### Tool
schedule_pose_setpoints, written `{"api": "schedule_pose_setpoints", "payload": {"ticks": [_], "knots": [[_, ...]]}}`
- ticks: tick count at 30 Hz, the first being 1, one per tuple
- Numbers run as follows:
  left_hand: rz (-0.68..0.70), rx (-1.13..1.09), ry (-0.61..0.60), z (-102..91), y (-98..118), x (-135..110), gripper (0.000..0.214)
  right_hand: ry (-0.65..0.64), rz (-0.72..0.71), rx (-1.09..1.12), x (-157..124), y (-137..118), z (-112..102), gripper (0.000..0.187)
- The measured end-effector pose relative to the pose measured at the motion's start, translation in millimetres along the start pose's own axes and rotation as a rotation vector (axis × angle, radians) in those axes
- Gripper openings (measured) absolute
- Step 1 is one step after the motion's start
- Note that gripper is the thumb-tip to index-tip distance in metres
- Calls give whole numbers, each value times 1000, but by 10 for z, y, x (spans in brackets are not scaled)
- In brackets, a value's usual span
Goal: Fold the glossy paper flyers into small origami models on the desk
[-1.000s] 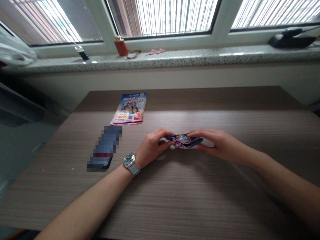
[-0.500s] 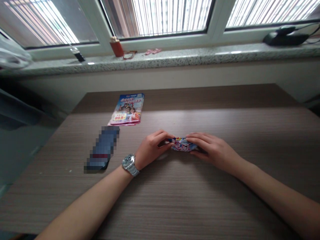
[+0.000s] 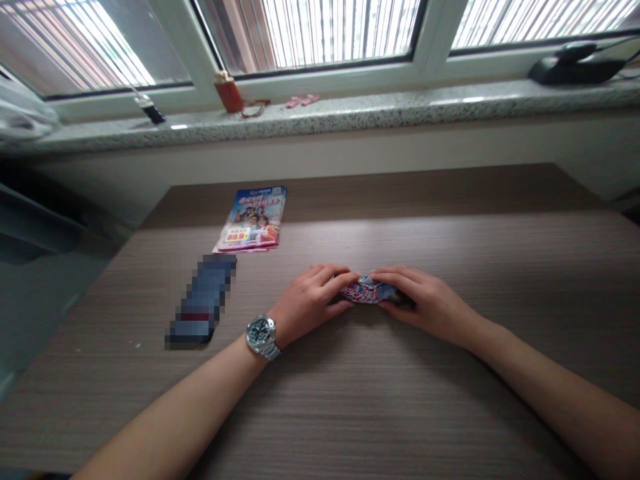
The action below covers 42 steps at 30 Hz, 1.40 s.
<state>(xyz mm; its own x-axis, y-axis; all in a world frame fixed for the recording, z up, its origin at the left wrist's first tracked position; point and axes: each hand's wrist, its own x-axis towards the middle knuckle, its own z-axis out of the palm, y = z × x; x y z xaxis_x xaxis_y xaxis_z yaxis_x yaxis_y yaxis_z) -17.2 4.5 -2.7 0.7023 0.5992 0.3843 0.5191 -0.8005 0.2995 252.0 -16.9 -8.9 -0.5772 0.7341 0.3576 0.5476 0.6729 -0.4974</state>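
A small folded piece of colourful printed paper [image 3: 369, 291] lies on the wooden table [image 3: 380, 400], pressed between both hands. My left hand [image 3: 311, 301], with a metal wristwatch [image 3: 262, 336] on the wrist, pinches its left end with curled fingers. My right hand [image 3: 425, 298] covers its right end, fingers bent down onto it. Most of the paper is hidden under the fingertips.
A colourful flyer [image 3: 251, 220] lies flat at the table's far left. A blurred dark phone-like object [image 3: 203, 301] rests left of my left hand. On the stone windowsill stand a red container [image 3: 228, 92], a small dark object [image 3: 148, 108] and a black device [image 3: 575, 67].
Both hands lowered the folded paper onto the table and closed tighter over it, flattening it. The view shifted slightly.
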Motion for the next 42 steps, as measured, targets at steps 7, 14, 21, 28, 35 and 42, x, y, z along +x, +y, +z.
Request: {"api": "schedule_pose_setpoints", "payload": {"ticks": [7,14,21,28,35,42], "knots": [[-4,-86,84,-21,32,-16,40,-4,-11,-49,-13,-6,-23,55],[5,-92,78,-59,68,-8,45,34,-38,-34,-13,-88,-65,46],[6,-81,68,-61,77,-19,47,15,-22,-13,-32,-119,-62,44],[9,-83,79,-61,84,-23,44,15,-32,-16,-26,-142,-88,40],[-2,-88,86,-33,81,-36,42,-1,-41,-31,-38,-135,-95,38],[6,-75,97,-33,85,-31,40,-4,-48,-47,-53,-118,-98,37]]}}
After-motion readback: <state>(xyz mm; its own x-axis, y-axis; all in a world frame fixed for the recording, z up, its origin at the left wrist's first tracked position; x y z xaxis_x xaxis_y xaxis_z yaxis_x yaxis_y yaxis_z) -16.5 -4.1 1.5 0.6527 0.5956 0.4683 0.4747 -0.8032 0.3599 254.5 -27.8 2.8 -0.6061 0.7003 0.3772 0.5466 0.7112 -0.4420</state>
